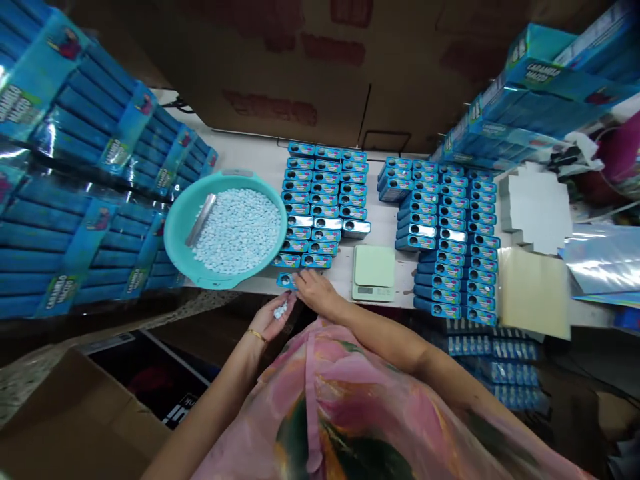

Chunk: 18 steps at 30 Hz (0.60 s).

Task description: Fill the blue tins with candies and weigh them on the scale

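My left hand (276, 315) is palm up and cupped round a few pale blue candies (281, 310), just off the table's front edge. My right hand (313, 291) reaches across beside it, fingers bent over a small blue tin (286, 280) at the table edge; whether it grips the tin is unclear. A teal basin (181, 230) full of the same pale blue candies stands to the left, with a metal scoop (201, 219) lying in it. Rows of small blue tins (323, 200) cover the white table (385, 230) behind my hands.
A small pale green scale (373, 273) sits right of my hands. More blue tins (453, 233) fill the table's right side, next to a white box (534, 200) and cream cardboard (533, 290). Stacked blue display packs (75, 200) rise at left and right (530, 100). A cardboard box (75, 420) is below left.
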Each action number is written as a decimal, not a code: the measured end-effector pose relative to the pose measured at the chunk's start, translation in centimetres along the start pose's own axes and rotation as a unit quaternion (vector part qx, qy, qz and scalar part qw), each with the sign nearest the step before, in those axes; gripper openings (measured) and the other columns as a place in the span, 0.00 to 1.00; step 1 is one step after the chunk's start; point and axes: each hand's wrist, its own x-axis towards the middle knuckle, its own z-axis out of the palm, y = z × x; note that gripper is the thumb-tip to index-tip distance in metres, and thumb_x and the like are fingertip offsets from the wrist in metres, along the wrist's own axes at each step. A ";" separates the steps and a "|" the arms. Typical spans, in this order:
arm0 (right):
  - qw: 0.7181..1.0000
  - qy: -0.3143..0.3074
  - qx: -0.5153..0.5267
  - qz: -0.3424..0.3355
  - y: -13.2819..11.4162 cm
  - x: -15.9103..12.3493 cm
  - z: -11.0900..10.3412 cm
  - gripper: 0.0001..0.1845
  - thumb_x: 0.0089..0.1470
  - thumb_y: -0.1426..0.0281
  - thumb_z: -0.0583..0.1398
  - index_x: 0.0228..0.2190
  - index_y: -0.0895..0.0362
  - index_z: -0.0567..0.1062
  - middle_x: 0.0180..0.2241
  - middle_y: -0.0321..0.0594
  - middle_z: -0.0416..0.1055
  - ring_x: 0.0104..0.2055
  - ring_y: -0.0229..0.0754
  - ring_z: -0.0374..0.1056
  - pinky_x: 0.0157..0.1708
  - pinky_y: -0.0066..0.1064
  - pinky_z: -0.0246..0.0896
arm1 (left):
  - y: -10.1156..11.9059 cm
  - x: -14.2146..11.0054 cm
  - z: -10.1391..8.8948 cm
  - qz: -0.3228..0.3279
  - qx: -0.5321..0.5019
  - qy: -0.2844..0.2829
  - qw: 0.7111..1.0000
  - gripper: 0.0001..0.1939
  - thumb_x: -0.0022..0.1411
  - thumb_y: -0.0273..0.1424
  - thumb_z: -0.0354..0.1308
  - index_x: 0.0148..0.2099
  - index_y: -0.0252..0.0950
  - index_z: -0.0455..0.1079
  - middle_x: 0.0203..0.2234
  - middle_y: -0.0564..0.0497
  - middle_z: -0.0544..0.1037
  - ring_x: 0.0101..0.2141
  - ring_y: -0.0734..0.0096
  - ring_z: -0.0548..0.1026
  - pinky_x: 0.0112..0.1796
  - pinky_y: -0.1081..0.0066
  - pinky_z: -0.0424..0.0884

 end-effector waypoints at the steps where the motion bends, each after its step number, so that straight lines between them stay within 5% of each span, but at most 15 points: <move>1: 1.000 0.000 -0.007 -0.004 -0.4 1.0 0.4 0.15 0.54 0.72 0.49 0.45 0.60 0.62 0.39 0.46 0.63 0.40 0.43 0.58 0.33 0.32 0.61 | 0.3 0.4 0.3 0.005 -0.009 0.003 1.000 0.13 0.53 0.14 0.46 0.37 0.27 0.68 0.24 0.46 0.74 0.26 0.75 0.74 0.29 0.79 0.73; 6: 0.999 0.040 -0.010 -0.028 2.1 -0.1 -0.7 0.14 0.55 0.73 0.49 0.44 0.58 0.64 0.45 0.46 0.62 0.43 0.43 0.57 0.37 0.35 0.58 | 2.0 1.5 2.2 0.001 -0.008 0.001 1.000 0.14 0.54 0.14 0.45 0.39 0.29 0.66 0.21 0.49 0.73 0.24 0.75 0.74 0.26 0.79 0.73; 9: 0.988 0.123 -0.028 0.094 7.7 -4.9 -3.4 0.13 0.54 0.71 0.50 0.42 0.59 0.67 0.44 0.49 0.63 0.44 0.44 0.56 0.41 0.38 0.55 | 2.2 1.8 2.7 -0.021 0.004 -0.008 1.000 0.13 0.55 0.14 0.44 0.40 0.28 0.65 0.22 0.47 0.73 0.24 0.73 0.75 0.24 0.80 0.73; 13: 0.927 0.170 -0.154 0.296 16.3 -10.7 -7.0 0.13 0.53 0.70 0.52 0.40 0.60 0.70 0.43 0.51 0.62 0.43 0.48 0.55 0.39 0.40 0.52 | 1.6 2.0 2.2 -0.040 0.005 -0.019 0.999 0.13 0.56 0.15 0.44 0.40 0.28 0.65 0.24 0.47 0.74 0.24 0.74 0.74 0.22 0.82 0.72; 18: 0.933 0.150 -0.166 0.281 20.8 -12.5 -8.1 0.11 0.54 0.71 0.51 0.30 0.60 0.72 0.42 0.50 0.62 0.45 0.47 0.53 0.41 0.41 0.48 | 0.4 1.0 2.1 -0.048 0.017 -0.059 0.997 0.14 0.55 0.15 0.44 0.41 0.26 0.65 0.27 0.44 0.74 0.26 0.74 0.75 0.24 0.81 0.72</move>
